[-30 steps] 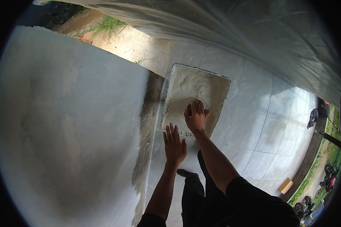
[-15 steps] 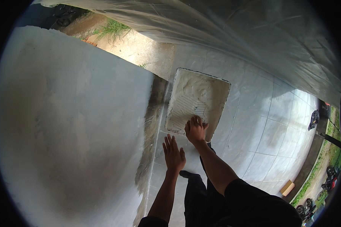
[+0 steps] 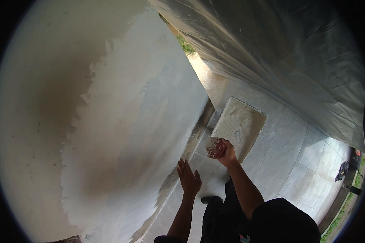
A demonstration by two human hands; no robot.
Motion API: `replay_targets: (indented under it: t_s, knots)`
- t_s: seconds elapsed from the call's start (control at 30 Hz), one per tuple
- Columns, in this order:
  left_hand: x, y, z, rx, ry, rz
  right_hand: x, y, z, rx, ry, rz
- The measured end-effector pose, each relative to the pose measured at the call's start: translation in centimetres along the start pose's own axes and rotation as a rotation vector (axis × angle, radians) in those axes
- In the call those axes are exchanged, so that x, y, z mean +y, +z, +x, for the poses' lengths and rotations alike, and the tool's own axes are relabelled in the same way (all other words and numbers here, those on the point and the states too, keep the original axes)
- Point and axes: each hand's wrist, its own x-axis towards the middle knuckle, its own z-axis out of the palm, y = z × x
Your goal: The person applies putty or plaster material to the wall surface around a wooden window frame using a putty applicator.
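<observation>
My right hand [image 3: 228, 154] is closed around a flat, reddish-brown scraper [image 3: 216, 148] smeared with whitish putty, held over the near left corner of a shallow rectangular tray [image 3: 254, 137]. Pale wet putty [image 3: 236, 117] lies in the tray, with ridged marks across its middle. My left hand [image 3: 189, 178] is open, its fingers stretched out and holding nothing, in front of the lower part of the wall [image 3: 121, 133]. Whether its fingertips touch the wall I cannot tell. A lighter coat with a ragged edge covers part of that wall.
A translucent plastic sheet [image 3: 288, 60] hangs along the upper right. Grey tiles [image 3: 278, 158] cover the floor, with a dirty strip [image 3: 196, 131] along the wall's foot. My shoe [image 3: 212, 199] is near the wall. A dark bag [image 3: 342, 171] lies far right.
My right hand has come up from the tray, and the scraper in it now shows. The view has swung toward the wall, so more of it is seen. My left hand stays open.
</observation>
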Motion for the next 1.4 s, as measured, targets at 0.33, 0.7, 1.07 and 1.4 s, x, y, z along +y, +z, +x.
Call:
replay_targets:
  t_s: [0.33, 0.7, 1.07, 1.4]
  knots:
    - [-4.5, -11.2, -6.6, 0.289, -0.093, 0.041, 11.0, 15.6, -3.7, -0.406, 0.236, -0.012]
    - [-12.2, -19.9, -18.1, 0.699, -0.096, 0.129, 23.1, 26.8, -12.8, -0.687, 0.352, -0.127]
    - [-26.6, -30.8, -28.9, 0.937, -0.005, 0.37, 37.6, 31.2, -21.8, -0.94, -0.091, -0.372]
    - [-37.3, -35.6, -30.4, 0.999, 0.095, 0.729, 45.7, 34.4, -22.9, -0.976, -1.796, -1.365]
